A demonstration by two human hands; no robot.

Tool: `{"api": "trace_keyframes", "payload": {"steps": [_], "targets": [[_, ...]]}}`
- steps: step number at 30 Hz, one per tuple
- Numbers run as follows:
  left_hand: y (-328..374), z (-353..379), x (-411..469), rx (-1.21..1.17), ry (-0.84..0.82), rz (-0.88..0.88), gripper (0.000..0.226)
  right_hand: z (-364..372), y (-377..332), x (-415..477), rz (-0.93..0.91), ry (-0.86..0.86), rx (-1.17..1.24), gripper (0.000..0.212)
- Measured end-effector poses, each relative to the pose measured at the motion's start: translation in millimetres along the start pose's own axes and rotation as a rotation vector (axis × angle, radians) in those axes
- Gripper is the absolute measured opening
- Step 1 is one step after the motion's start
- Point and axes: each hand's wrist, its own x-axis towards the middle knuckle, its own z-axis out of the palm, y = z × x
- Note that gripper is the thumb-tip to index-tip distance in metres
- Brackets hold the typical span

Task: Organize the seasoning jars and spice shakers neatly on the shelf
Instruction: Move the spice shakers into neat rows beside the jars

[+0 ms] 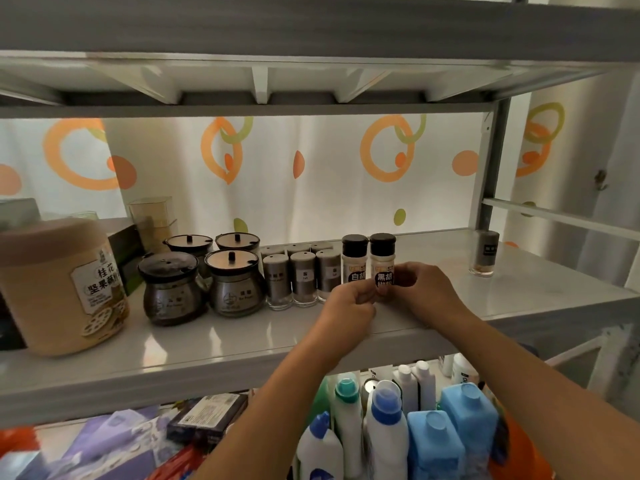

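Note:
Two black-capped pepper shakers stand side by side on the grey shelf (450, 292): the left one (354, 261) and the right one (382, 259). My left hand (349, 306) pinches the bases of the pair from the left. My right hand (426, 289) grips the right shaker from the right. To their left stand several grey steel shakers (303, 277) in two rows, then several round glass seasoning jars (235, 285) with lids. A lone shaker (484, 252) stands far right.
A large beige canister (59, 285) sits at the shelf's left end, with a dark box (126, 258) and a clear container (152, 220) behind it. Detergent bottles (384, 427) and packets (207, 417) fill the shelf below. A shelf board hangs low overhead.

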Motion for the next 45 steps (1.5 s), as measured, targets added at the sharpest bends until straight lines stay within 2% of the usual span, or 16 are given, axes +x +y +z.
{"api": "trace_keyframes", "payload": {"steps": [18,22,25,29,34,38,41,45], "targets": [[-3,-2,4,-0.05,-0.012,-0.008,0.058,6,5,3,-0.054,0.007,-0.073,0.051],[-1,-1,4,-0.08,0.014,-0.023,0.054,5,7,4,-0.049,0.009,-0.07,0.051],[3,2,2,-0.108,0.032,-0.04,0.049,5,8,5,-0.046,-0.007,-0.046,0.052],[2,4,-1,-0.05,0.034,-0.045,0.045,-5,6,-1,0.004,-0.035,0.073,0.064],[2,9,4,-0.009,0.034,-0.088,0.04,-41,25,-20,0.027,0.081,0.18,0.052],[18,38,21,-0.115,-0.036,-0.097,0.049,-80,52,-13,0.109,0.333,0.231,0.041],[20,75,49,-0.021,-0.076,-0.055,0.058,-100,66,11,0.218,0.47,0.291,0.056],[16,102,78,0.047,-0.075,-0.087,0.065,-103,80,46,0.32,0.373,0.261,0.08]]}}
